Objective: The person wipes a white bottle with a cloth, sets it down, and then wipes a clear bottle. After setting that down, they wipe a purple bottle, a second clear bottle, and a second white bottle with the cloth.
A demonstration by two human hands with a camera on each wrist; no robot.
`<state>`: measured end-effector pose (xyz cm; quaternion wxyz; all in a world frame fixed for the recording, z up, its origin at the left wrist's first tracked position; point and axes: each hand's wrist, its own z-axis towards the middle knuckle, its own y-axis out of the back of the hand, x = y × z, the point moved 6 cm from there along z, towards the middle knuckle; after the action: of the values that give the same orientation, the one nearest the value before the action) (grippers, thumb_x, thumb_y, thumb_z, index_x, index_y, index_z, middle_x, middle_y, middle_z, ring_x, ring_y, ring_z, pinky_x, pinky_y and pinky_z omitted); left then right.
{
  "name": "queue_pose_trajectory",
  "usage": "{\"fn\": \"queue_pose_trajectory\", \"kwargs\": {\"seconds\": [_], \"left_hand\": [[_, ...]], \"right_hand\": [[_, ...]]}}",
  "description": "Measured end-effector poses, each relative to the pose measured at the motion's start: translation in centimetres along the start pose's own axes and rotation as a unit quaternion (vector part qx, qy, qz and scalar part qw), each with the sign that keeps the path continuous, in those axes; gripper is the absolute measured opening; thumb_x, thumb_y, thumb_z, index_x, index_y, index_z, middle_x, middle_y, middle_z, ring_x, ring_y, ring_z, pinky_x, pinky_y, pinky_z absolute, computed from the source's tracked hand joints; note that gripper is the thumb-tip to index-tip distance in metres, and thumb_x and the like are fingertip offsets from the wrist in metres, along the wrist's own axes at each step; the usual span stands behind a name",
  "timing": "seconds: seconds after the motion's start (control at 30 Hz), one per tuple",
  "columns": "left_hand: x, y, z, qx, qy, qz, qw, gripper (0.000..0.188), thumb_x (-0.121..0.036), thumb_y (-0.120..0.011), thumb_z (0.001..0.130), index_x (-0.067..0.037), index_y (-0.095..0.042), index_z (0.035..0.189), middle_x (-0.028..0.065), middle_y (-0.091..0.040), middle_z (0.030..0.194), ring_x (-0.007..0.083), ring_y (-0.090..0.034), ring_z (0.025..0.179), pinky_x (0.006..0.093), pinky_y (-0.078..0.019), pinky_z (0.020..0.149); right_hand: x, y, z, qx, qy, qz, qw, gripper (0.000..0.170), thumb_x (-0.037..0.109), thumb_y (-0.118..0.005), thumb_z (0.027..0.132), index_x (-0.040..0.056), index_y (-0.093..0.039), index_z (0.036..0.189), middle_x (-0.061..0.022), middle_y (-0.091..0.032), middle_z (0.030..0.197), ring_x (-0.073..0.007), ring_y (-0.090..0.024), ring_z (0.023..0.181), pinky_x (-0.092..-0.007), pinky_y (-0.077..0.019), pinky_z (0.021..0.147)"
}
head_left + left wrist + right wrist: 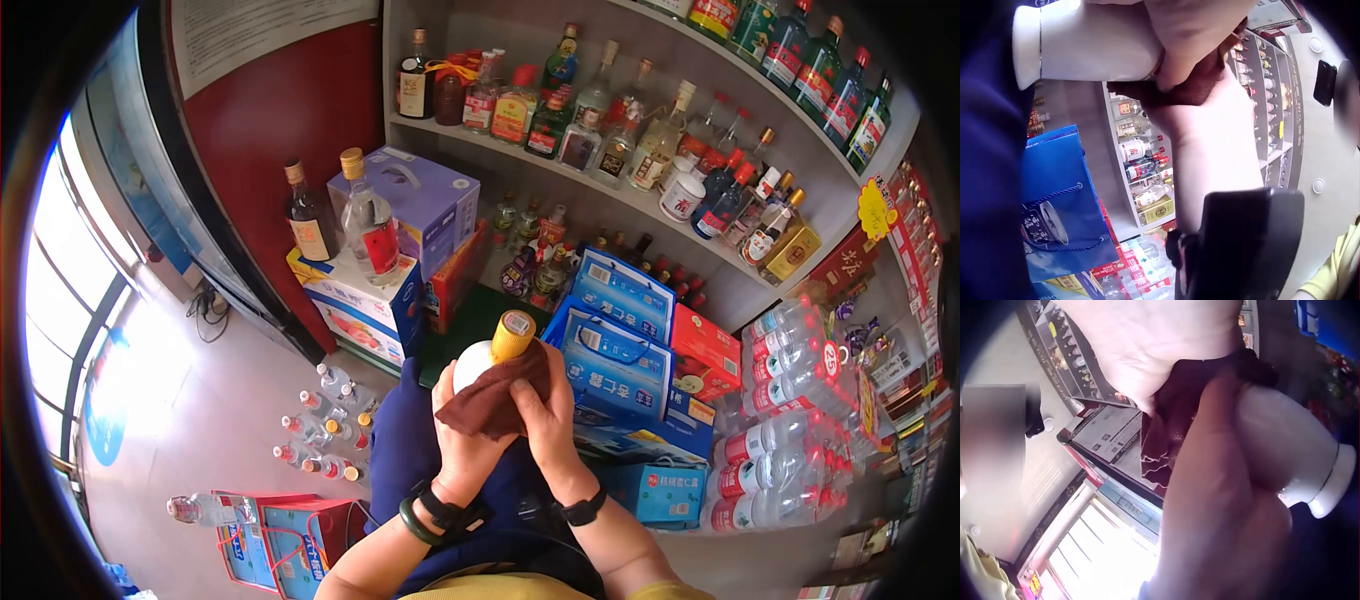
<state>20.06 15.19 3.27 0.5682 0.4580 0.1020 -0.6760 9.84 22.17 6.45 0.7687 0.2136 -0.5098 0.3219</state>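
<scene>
A white bottle (472, 366) with a gold cap (513, 336) is held in front of the person's body. My left hand (466, 452) grips it from the left side. A brown cloth (490, 402) is wrapped against the bottle's near side, and my right hand (548, 418) pinches it there, with the thumb on top. In the left wrist view, the white bottle (1097, 44) shows its smooth body and rounded base, the cloth (1200, 84) bunched at its other end. The right wrist view shows the bottle (1294, 434) beside the dark cloth (1169, 434); some fingers are hidden.
Several small bottles (335, 425) stand on the floor at left, near a red and blue gift bag (290, 545). Blue cartons (615, 355) and packs of plastic bottles (775, 470) are stacked at right. Ahead are shelves of liquor bottles (600, 140) and a purple box (430, 205).
</scene>
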Motion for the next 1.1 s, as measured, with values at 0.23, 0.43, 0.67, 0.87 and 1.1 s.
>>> {"fn": "queue_pose_trajectory", "kwargs": {"seconds": [0.23,0.43,0.67,0.87,1.1], "left_hand": [[0.9,1.1,1.1,0.043,0.024,-0.120,0.992,0.110,-0.020,-0.093,0.056,-0.003,-0.026,0.141,0.0164,-0.048,0.130,0.0288,-0.052,0.120,0.0396,-0.0420,0.102],[0.6,-0.4,3.6,0.247,-0.019,-0.239,0.939,0.105,-0.027,-0.093,0.055,-0.001,-0.033,0.138,0.0178,-0.052,0.126,0.0301,-0.053,0.120,0.0399,-0.0418,0.103],[2.0,-0.7,3.4,0.279,-0.016,-0.164,0.946,0.112,-0.026,-0.094,0.051,-0.003,-0.033,0.142,0.0191,-0.044,0.133,0.0351,-0.048,0.123,0.0422,-0.0383,0.106],[-0.2,0.6,-0.7,0.063,0.022,-0.055,0.996,0.092,-0.003,-0.082,0.061,-0.003,-0.035,0.140,0.0183,-0.044,0.135,0.0320,-0.046,0.125,0.0403,-0.0420,0.101],[0.4,-1.5,-2.6,-0.050,0.074,-0.079,0.993,0.083,-0.015,-0.078,0.078,-0.001,-0.025,0.141,0.0197,-0.045,0.129,0.0309,-0.051,0.117,0.0392,-0.0416,0.100]], "right_hand": [[-2.3,1.0,1.1,0.046,-0.104,0.223,0.968,0.039,0.012,-0.051,0.100,0.0004,-0.044,0.136,-0.0086,-0.053,0.131,-0.0179,-0.049,0.124,-0.0313,-0.0365,0.107],[-1.3,3.0,2.1,0.073,-0.160,0.221,0.959,0.038,0.011,-0.050,0.100,0.0004,-0.045,0.136,-0.0126,-0.054,0.135,-0.0210,-0.052,0.125,-0.0352,-0.0384,0.108],[-1.7,2.2,2.3,0.100,-0.134,0.307,0.937,0.037,0.021,-0.050,0.101,0.0006,-0.047,0.132,-0.0154,-0.055,0.132,-0.0238,-0.056,0.120,-0.0380,-0.0419,0.106],[-6.0,2.5,1.0,0.037,-0.130,0.311,0.941,0.036,0.014,-0.049,0.100,0.0007,-0.046,0.133,-0.0161,-0.053,0.135,-0.0249,-0.054,0.123,-0.0390,-0.0413,0.107],[-0.4,0.4,1.8,0.093,-0.078,0.197,0.973,0.029,0.007,-0.051,0.097,-0.0016,-0.048,0.125,-0.0171,-0.054,0.134,-0.0247,-0.053,0.125,-0.0352,-0.0362,0.110]]}}
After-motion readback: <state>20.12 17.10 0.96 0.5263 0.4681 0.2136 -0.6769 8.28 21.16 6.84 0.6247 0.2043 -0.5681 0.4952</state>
